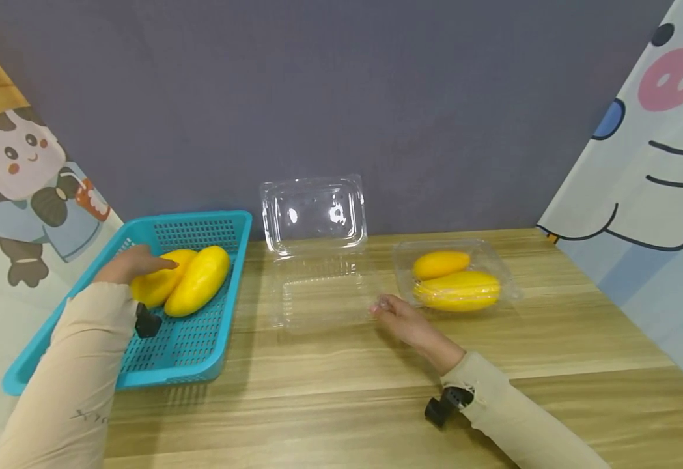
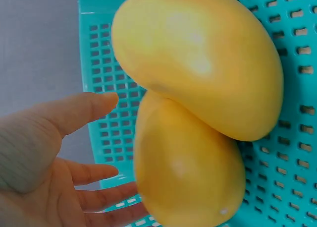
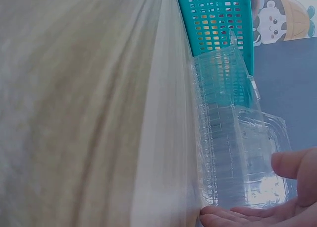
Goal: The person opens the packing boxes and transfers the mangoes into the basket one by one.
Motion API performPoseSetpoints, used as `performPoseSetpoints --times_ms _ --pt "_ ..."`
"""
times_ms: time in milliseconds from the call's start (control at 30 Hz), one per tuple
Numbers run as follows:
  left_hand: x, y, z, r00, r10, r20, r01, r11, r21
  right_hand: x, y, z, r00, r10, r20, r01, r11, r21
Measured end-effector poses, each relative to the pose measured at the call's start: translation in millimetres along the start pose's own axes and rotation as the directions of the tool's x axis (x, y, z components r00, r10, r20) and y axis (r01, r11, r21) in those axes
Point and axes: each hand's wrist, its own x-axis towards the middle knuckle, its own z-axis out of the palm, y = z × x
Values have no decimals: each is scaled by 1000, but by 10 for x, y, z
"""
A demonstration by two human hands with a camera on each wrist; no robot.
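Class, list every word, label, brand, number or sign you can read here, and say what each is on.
No text can be read.
Left sleeve: dark marks like lettering, too unclear to read.
Yellow fruit, blue basket, open clear box, filled clear box: no lettering seen.
Cartoon wall pictures: drawings, no words seen.

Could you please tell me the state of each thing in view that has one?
Blue basket: upright.
Basket fruits: lying against each other.
Middle container: open, lid raised.
Right container: appears closed, two yellow fruits inside.
Left hand: fingers extended beside basket fruits.
Right hand: fingers extended at middle container's edge.
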Motion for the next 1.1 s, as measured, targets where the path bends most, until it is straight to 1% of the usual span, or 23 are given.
performPoseSetpoints --times_ms 100,233,367,467,533,633,767,867,967,1100 --pt "-14 31 -21 1000 16 -18 -16 1000 13 3 -3 -4 1000 -3 -1 3 1000 -3" --pt "-34 72 -31 998 26 -55 -27 999 -17 0 -10 -8 1000 -11 -6 11 1000 -6" --pt "-57 119 -36 994 67 -84 -70 997 -36 1 -30 -18 1000 -16 1 16 1000 15" --pt "-70 166 -33 990 99 -101 -102 994 -30 -7 -57 -25 1000 -14 11 14 999 43" --pt "-83 208 -28 987 112 -116 -115 993 -24 -22 -71 -28 1000 -19 23 18 999 38" --pt "-112 277 -18 981 140 -133 -142 990 -4 -45 -104 -32 999 -15 34 13 999 43" --pt "-172 377 8 974 178 -139 -176 984 24 -58 -153 -50 999 -36 40 34 998 49" --pt "-206 443 30 969 199 -145 -195 980 41 -75 -196 -81 997 -58 44 57 998 30" --pt "-217 494 39 961 229 -154 -223 973 50 -100 -238 -134 996 -57 70 57 998 11" --pt "-243 594 43 946 269 -181 -262 963 62 -134 -304 -231 994 -53 99 54 998 -11"
